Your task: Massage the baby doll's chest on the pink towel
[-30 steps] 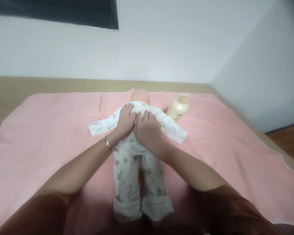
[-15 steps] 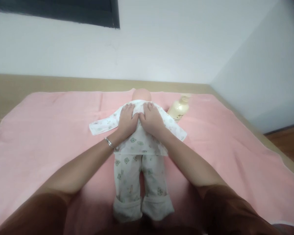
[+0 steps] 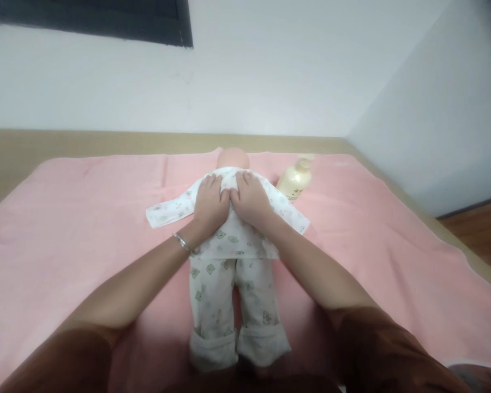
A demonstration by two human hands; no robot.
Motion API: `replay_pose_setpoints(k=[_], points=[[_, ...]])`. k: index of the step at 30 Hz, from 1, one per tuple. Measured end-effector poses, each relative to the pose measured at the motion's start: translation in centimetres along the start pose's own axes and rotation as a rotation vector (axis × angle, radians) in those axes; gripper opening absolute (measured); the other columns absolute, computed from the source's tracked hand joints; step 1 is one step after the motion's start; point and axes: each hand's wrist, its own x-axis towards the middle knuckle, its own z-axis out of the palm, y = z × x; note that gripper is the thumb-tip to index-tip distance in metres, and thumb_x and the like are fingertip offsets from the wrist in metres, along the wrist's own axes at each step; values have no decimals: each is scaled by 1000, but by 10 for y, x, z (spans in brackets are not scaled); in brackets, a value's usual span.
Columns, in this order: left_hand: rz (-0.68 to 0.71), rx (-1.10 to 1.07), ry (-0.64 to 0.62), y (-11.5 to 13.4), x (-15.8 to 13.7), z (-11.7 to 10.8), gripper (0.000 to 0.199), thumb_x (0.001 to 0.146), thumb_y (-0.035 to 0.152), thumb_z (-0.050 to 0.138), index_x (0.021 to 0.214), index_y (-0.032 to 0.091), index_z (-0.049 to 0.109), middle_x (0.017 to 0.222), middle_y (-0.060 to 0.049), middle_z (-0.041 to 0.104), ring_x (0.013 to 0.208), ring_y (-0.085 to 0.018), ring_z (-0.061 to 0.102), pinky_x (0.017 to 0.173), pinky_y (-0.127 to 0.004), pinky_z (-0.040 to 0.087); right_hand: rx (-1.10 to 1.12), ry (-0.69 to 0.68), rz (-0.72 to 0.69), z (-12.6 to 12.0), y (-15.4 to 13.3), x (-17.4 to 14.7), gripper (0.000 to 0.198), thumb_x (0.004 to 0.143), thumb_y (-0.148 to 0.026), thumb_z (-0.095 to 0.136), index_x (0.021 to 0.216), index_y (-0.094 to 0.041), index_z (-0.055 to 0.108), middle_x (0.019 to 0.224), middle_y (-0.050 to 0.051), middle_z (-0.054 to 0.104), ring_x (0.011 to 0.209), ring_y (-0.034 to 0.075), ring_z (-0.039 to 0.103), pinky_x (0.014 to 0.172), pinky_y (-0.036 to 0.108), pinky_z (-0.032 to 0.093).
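Note:
A baby doll point(image 3: 234, 158) lies stretched out with its bare head toward the wall, no face visible. It wears a white printed top point(image 3: 233, 245) and matching trousers point(image 3: 213, 305) with turned-up cuffs. My left hand point(image 3: 210, 204) rests flat on the left of the doll's upper body, fingers pointing to the head; a silver bracelet point(image 3: 182, 243) circles that wrist. On the other side my right hand point(image 3: 251, 201) lies flat in the same way. The two thumbs nearly meet in the middle. Neither hand grips anything.
Under the doll spreads a pink blanket point(image 3: 85, 229) over a wooden surface point(image 3: 45, 143). Just right of the doll's shoulder lies a cream-coloured bottle point(image 3: 295, 179) with dark lettering. A white wall point(image 3: 270, 71) rises behind, with a dark frame point(image 3: 106, 22) at upper left.
Both hands stay on the doll's upper body with hardly any shift. The whole view has moved slightly, so things appear a little further left.

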Motion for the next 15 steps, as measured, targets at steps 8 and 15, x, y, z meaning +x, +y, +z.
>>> replay_pose_setpoints(k=[8, 15], points=[[301, 191, 74, 7, -13, 1, 47, 97, 14, 25, 126, -2, 59, 132, -26, 63, 136, -34, 54, 119, -57, 41, -21, -117, -67, -19, 7, 3, 58, 101, -34, 38, 147, 1, 44, 150, 24, 50, 142, 35, 44, 120, 47, 33], [309, 148, -35, 9, -8, -9, 47, 94, 12, 28, 126, -2, 60, 137, -25, 61, 139, -33, 52, 122, -56, 39, -178, -166, -64, -26, 0, -1, 58, 105, -32, 31, 151, 2, 37, 152, 26, 46, 144, 37, 42, 120, 47, 33]])
